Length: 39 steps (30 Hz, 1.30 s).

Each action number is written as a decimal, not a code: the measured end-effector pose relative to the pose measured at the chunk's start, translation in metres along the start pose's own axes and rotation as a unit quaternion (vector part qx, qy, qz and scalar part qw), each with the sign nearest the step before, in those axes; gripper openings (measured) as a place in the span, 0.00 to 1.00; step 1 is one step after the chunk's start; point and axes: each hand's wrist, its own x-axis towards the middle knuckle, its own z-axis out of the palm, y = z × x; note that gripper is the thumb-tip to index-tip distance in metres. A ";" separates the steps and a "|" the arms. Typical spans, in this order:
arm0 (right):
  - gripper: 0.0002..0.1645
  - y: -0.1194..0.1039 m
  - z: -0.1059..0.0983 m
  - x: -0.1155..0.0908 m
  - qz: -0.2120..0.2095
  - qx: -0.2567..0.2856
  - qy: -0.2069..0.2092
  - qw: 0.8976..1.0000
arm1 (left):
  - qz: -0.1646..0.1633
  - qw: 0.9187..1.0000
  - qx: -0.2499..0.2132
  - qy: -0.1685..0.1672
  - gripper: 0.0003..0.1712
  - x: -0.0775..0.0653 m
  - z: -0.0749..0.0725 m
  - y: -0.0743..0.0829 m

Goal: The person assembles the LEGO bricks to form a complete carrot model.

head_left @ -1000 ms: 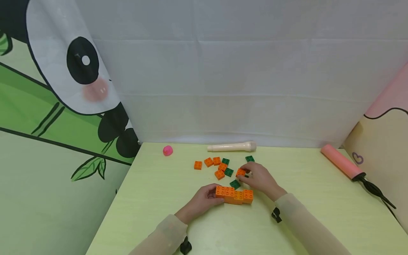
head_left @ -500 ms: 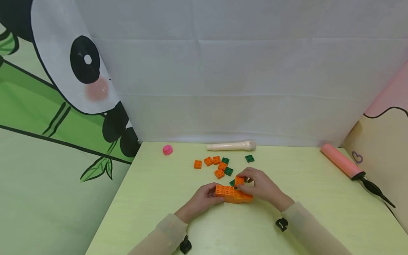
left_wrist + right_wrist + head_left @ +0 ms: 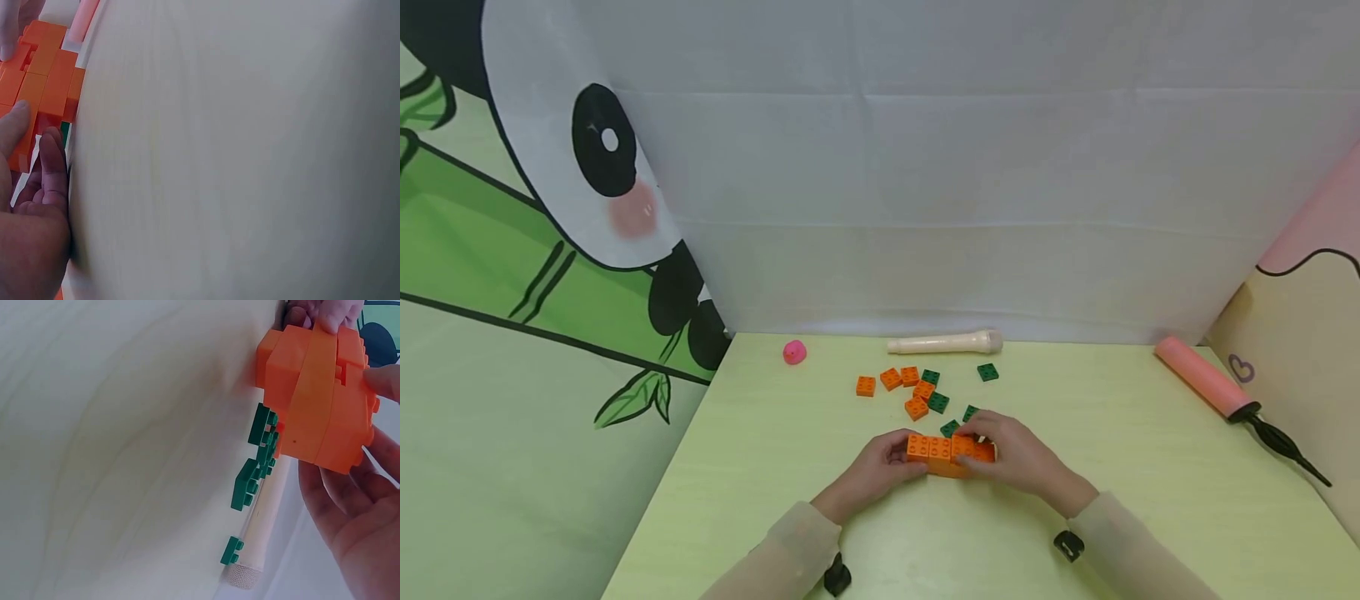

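A built-up block of joined orange toy bricks (image 3: 928, 451) stands on the table in front of the person. The left hand (image 3: 878, 473) grips its left end, thumb on the near side. At its right half the right hand (image 3: 1021, 457) pinches an orange brick (image 3: 962, 446) that sits on top, level with the bricks to its left. In the right wrist view the right thumb lies on the near face of the block (image 3: 306, 394), with the fingers on the far side. Just behind the block lie green bricks (image 3: 950, 428), partly hidden by the right hand.
Several loose orange bricks (image 3: 916, 408) and green bricks (image 3: 937, 402) lie farther back. A pale toy microphone (image 3: 945, 342) and a small pink ball-like toy (image 3: 794, 352) lie near the back edge. A pink cylinder with a black end (image 3: 1206, 379) lies at the right.
The right hand has brought an orange brick from behind the block toward the person and down onto the block's top. The left hand has kept its grip in place.
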 end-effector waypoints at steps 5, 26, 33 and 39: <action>0.15 0.000 0.002 -0.001 -0.008 -0.010 -0.002 1.000 | -0.007 1.000 0.003 0.003 0.20 -0.001 0.001 0.003; 0.21 -0.019 -0.006 0.005 0.047 -0.095 -0.039 0.994 | -0.015 1.000 -0.005 0.000 0.19 0.001 -0.001 0.006; 0.23 -0.019 -0.001 0.003 0.070 -0.094 -0.018 0.993 | -0.014 1.000 -0.002 0.000 0.19 0.001 -0.002 0.007; 0.23 -0.011 0.010 -0.005 0.109 -0.034 0.018 0.993 | -0.019 1.000 -0.002 0.001 0.19 0.001 -0.002 0.008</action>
